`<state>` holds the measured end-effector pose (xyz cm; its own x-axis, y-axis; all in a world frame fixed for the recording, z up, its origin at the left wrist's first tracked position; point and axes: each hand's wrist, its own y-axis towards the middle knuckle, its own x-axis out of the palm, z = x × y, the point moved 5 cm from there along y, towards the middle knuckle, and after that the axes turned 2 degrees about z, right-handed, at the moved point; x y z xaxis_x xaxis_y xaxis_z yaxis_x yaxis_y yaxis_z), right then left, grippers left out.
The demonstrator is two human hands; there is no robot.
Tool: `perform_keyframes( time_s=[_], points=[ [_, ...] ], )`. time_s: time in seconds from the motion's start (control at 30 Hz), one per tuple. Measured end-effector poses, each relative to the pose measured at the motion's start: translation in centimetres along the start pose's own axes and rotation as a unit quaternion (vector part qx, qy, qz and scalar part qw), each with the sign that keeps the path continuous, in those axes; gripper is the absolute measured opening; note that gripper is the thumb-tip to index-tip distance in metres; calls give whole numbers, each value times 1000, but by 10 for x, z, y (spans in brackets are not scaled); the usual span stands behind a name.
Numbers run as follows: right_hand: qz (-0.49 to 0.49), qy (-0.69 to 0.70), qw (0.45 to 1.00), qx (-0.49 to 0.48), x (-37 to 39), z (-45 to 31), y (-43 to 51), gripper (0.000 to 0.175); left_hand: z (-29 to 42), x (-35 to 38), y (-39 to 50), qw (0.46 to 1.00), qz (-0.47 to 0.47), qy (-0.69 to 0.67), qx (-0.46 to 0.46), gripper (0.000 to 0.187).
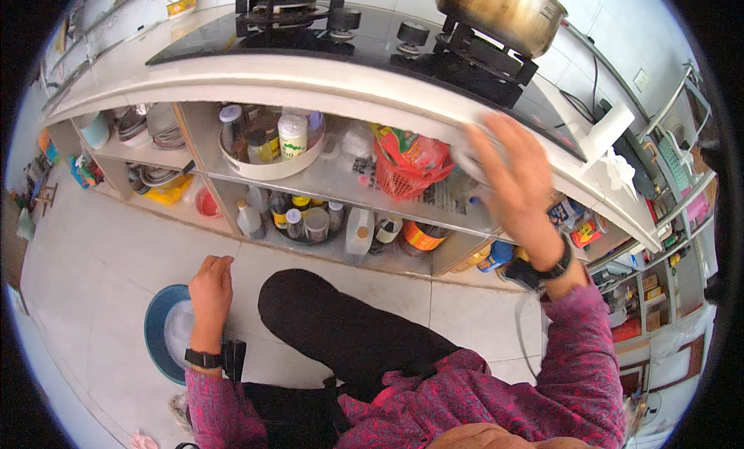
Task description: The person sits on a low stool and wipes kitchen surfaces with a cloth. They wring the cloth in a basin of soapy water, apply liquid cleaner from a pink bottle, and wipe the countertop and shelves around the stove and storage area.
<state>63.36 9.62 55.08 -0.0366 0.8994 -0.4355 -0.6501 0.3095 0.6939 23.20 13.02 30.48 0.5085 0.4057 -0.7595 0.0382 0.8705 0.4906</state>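
My right hand is raised at the front edge of the white countertop, blurred, fingers spread, with nothing visible in it. Behind its fingers, a pale curved thing on the shelf is partly hidden. Left of that hand, a red plastic basket with packets stands on the upper shelf. My left hand hangs low over the floor with its fingers drawn together; I see nothing in them. Beside and below it, a blue basin holds foamy water. Both wrists wear black straps with small devices.
A gas hob with a steel pot tops the counter. A white tray of jars shares the upper shelf. Bottles and a white jug line the lower one. My bent knee fronts the cabinet; a metal rack stands right.
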Motion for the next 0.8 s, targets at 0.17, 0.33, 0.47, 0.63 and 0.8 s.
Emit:
perform_keyframes(
  time_s=[0.17,0.33,0.47,0.63,0.8],
  points=[
    [71,77,994,-19,48,-56,64,46,-22,18,-6,999,-17,48,3,15],
    [-54,-6,999,6,8,6,-16,43,-50,17,-25,992,-54,106,-42,16],
    [-14,-82,994,66,-68,73,-107,54,-39,8,-32,997,-43,61,-37,15],
    [-70,-87,986,123,-65,84,-117,56,-11,2,-27,997,-61,-18,-36,14],
    [-19,-14,999,31,6,12,-16,50,-4,12,-16,997,-56,-45,-14,15]
  ],
)
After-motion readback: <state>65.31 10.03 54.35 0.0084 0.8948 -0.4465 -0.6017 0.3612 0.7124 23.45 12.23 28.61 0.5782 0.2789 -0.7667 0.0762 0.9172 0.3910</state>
